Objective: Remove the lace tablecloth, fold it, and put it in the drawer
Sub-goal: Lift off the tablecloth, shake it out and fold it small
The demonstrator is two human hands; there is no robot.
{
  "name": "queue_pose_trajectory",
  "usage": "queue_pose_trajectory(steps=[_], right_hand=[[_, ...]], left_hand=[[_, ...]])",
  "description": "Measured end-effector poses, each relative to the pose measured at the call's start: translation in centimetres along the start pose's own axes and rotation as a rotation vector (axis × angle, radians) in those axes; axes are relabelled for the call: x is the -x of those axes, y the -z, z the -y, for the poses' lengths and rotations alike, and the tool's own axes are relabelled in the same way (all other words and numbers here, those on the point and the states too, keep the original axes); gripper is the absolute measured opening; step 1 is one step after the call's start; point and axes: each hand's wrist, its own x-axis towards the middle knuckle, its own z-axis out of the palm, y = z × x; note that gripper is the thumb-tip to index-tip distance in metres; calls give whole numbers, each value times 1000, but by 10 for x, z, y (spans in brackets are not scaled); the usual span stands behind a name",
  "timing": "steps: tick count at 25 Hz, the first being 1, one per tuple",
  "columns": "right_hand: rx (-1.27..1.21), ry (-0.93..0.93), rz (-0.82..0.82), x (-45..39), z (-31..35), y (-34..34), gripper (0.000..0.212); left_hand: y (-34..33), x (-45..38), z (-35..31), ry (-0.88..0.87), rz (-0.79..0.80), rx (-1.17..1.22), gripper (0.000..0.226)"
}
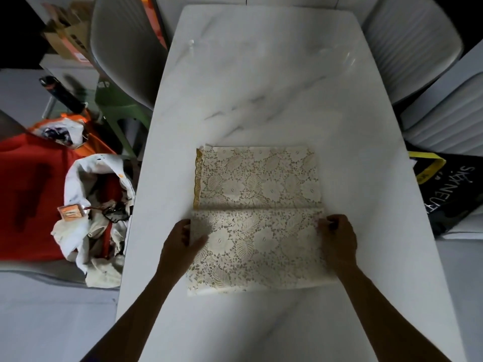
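The cream lace tablecloth (257,202) lies folded into a thick rectangle on the white marble table (261,87), with a gold scalloped edge showing at its far left. A near flap is folded over and its edge lies across the middle. My left hand (180,240) grips the left corner of that flap, thumb on top. My right hand (338,240) pinches the right corner of the same flap. No drawer is in view.
Grey chairs (125,53) stand at the table's far corners. On the floor at the left are an orange bag (31,192), a pile of white cloth (96,218) and a green stool (117,100). A black bag (457,186) sits at the right.
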Motion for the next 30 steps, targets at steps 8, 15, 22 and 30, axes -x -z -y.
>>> queue_pose_trajectory(steps=[8, 15, 22, 30], right_hand=[[-95, -22, 243, 93, -58, 41, 25], [-221, -136, 146, 107, -69, 42, 20], [-14, -123, -3, 110, -71, 37, 27], [-139, -286, 241, 116, -68, 61, 20]], left_hand=[[-26, 93, 37, 170, -187, -47, 54], [-25, 104, 33, 124, -186, -92, 23], [-35, 117, 36, 166, -255, -228, 31], [-12, 137, 23, 330, -61, 245, 14]])
